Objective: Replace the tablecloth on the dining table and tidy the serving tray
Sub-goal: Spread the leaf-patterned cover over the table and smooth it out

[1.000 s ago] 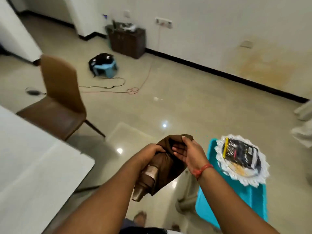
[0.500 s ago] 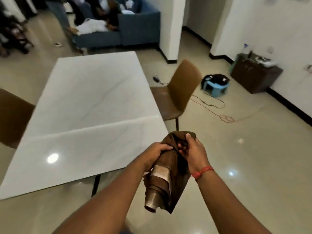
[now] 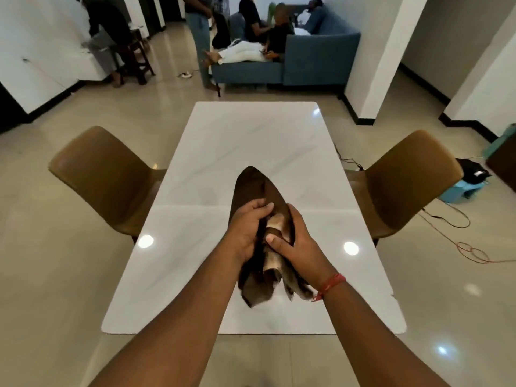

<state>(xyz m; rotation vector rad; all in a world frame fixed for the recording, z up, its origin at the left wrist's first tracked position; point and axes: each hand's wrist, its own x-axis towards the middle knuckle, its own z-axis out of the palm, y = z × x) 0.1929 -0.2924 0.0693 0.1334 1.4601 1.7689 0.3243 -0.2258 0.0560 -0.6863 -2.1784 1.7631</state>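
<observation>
Fingers [image 3: 258, 208] of both hands around bunched brown tablecloth [image 3: 252, 185] over bare white table [image 3: 195, 174], brown chairs [image 3: 106, 174] perhaps tucked in.

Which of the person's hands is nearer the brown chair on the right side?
Right. The right hand grips the brown cloth on the side toward that chair; the left hand is farther, across the cloth.

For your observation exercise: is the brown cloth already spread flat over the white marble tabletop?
No: the brown cloth is bunched between the left hand and right hand above the bare white marble tabletop.
</observation>
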